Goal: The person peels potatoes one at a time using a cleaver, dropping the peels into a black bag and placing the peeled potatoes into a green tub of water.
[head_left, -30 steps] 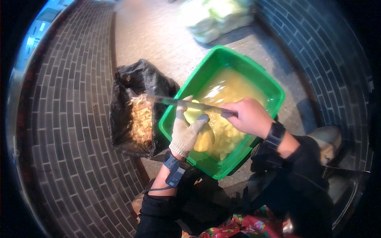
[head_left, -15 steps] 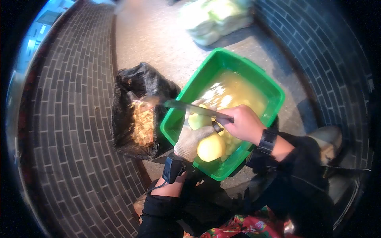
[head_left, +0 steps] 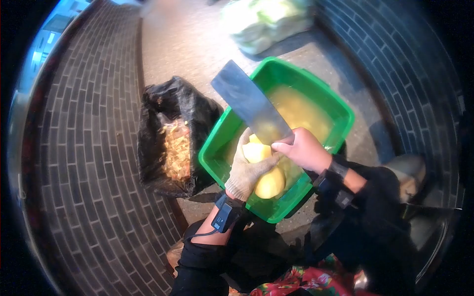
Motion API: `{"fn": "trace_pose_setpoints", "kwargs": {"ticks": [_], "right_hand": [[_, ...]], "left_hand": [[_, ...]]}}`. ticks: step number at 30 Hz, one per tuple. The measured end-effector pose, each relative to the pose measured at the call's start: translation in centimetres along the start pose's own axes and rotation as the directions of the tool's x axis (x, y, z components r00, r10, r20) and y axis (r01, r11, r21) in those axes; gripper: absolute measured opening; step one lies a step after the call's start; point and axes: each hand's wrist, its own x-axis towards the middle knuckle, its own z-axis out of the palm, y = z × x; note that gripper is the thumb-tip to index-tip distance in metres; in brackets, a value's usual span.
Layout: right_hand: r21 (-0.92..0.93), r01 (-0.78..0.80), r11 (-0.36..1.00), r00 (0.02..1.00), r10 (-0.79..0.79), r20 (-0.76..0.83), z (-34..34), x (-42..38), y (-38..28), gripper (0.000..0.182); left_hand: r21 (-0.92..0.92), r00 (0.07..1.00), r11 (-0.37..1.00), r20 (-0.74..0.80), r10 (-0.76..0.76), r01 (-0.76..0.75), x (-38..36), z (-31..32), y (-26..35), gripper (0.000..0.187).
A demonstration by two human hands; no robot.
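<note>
My left hand (head_left: pixel 247 167), in a pale knitted glove, is closed around a peeled yellow potato (head_left: pixel 269 184) over the near part of the green basin (head_left: pixel 216 172). Pale yellow flesh shows on both sides of the thumb. Bare, my right hand (head_left: pixel 308 150) grips a cleaver (head_left: pixel 252 103) near the base of its blade; the handle is hidden in the fist. The broad face of the blade is turned up toward me, its lower end right by the potato and its far corner past the basin's left rim. Cloudy yellowish water (head_left: pixel 303 111) fills part of the basin.
Left of the basin stands an open black plastic bag (head_left: pixel 197 108) with peelings (head_left: pixel 177 153) inside. A clear bag of pale green produce (head_left: pixel 264 24) lies at the far side. Dark brick walls (head_left: pixel 84 148) curve up at left and right. A shoe (head_left: pixel 406 177) is at right.
The cleaver has swung from edge-on to flat-face view, its tip moving up and away. My left hand has shifted slightly right and turned with the potato.
</note>
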Motion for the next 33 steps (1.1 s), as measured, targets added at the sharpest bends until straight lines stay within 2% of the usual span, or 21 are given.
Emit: {"fn": "trace_pose_setpoints", "kwargs": {"ticks": [2,3,5,7,9,11,12,14,15,17,19,22,23,25,26,27,28,29,30,32,33], "right_hand": [[-0.055,-0.19,0.98,0.964,0.197,0.18,-1.4,0.2,-1.0,0.029],[-0.053,-0.192,0.98,0.965,0.198,0.172,-1.9,0.4,-1.3,0.029],[0.005,-0.379,0.926,0.888,0.361,0.286,-2.8,0.7,-1.9,0.03],[0.003,-0.358,0.934,0.909,0.348,0.229,-3.3,0.6,-2.7,0.027],[-0.002,-0.34,0.94,0.926,0.335,0.174,-3.8,0.8,-2.5,0.025],[-0.161,-0.288,0.944,0.929,0.317,0.192,-3.9,1.2,-1.2,0.027],[-0.16,-0.294,0.942,0.928,0.321,0.189,-3.8,1.2,-0.5,0.027],[-0.302,0.028,0.953,0.993,0.008,0.117,-3.9,1.2,0.7,0.03],[-0.303,0.023,0.953,0.993,0.013,0.117,-4.1,1.3,0.7,0.03],[-0.435,-0.108,0.894,0.973,0.186,0.14,-4.4,1.7,0.3,0.03],[-0.428,-0.106,0.898,0.975,0.178,0.133,-4.6,1.7,-0.2,0.029],[-0.424,-0.091,0.901,0.981,0.155,0.12,-5.0,1.8,-0.7,0.029],[-0.428,-0.071,0.901,0.983,0.137,0.125,-5.0,1.7,-0.8,0.029],[-0.408,-0.068,0.91,0.985,0.126,0.117,-5.2,1.7,-0.7,0.027],[-0.39,-0.061,0.919,0.987,0.113,0.113,-5.3,1.7,-0.7,0.028],[-0.389,-0.063,0.919,0.988,0.114,0.109,-5.3,1.7,-0.6,0.028],[-0.362,-0.057,0.93,0.992,0.095,0.086,-5.3,1.8,-0.3,0.028],[-0.333,-0.052,0.941,0.995,0.078,0.063,-5.2,1.7,0.0,0.028],[-0.329,-0.057,0.943,0.995,0.081,0.059,-5.0,1.4,0.2,0.028],[-0.396,-0.045,0.917,0.996,0.07,0.047,-5.2,1.8,-0.2,0.028],[-0.401,-0.057,0.914,0.995,0.086,0.054,-5.3,1.6,-0.9,0.029]], "left_hand": [[-0.019,1.0,1.0,0.02,-0.002,0.002,-0.1,0.1,0.0,0.091],[-0.015,0.996,1.0,0.092,-0.012,0.013,-0.2,-0.2,0.4,0.095],[-0.006,0.984,1.0,0.174,-0.024,0.025,-0.5,-0.4,1.5,0.098],[-0.019,0.944,0.989,0.302,-0.133,0.146,-1.3,-0.2,2.8,0.103],[-0.009,0.932,0.988,0.332,-0.144,0.156,-1.1,-0.3,3.1,0.104],[-0.003,0.922,0.986,0.356,-0.154,0.166,-1.1,-0.1,3.2,0.105],[0.044,0.927,0.974,0.301,-0.226,0.223,-1.2,0.1,3.4,0.105],[0.086,0.923,0.955,0.244,-0.298,0.285,-1.0,0.1,2.9,0.105],[0.147,0.92,0.944,0.223,-0.322,0.294,-0.6,-0.5,1.8,0.104],[0.205,0.917,0.93,0.2,-0.344,0.304,-0.1,-1.1,0.3,0.104],[0.34,0.912,0.887,0.156,-0.38,0.312,0.1,-1.2,-0.4,0.102],[0.35,0.887,0.847,0.087,-0.454,0.4,0.3,-0.8,0.0,0.101],[0.353,0.884,0.845,0.092,-0.458,0.401,0.4,-1.1,-0.4,0.101],[0.6,0.964,0.794,0.143,-0.226,0.097,0.7,-2.4,-1.1,0.09],[0.601,0.963,0.793,0.146,-0.228,0.097,0.5,-2.1,-0.1,0.09],[0.317,0.943,0.908,0.099,-0.318,0.273,0.1,-1.3,1.5,0.082],[-0.007,0.905,0.908,0.086,-0.417,0.419,0.0,-1.0,2.4,0.075],[-0.158,0.915,0.905,0.157,-0.371,0.394,-0.2,-1.9,2.1,0.06],[-0.154,0.913,0.904,0.158,-0.377,0.4,-0.1,-2.5,1.0,0.06],[-0.36,0.878,0.803,0.127,-0.462,0.475,0.9,-2.9,-0.9,0.049],[-0.178,0.882,0.864,0.092,-0.462,0.471,1.2,-2.9,-1.2,0.035]]}}
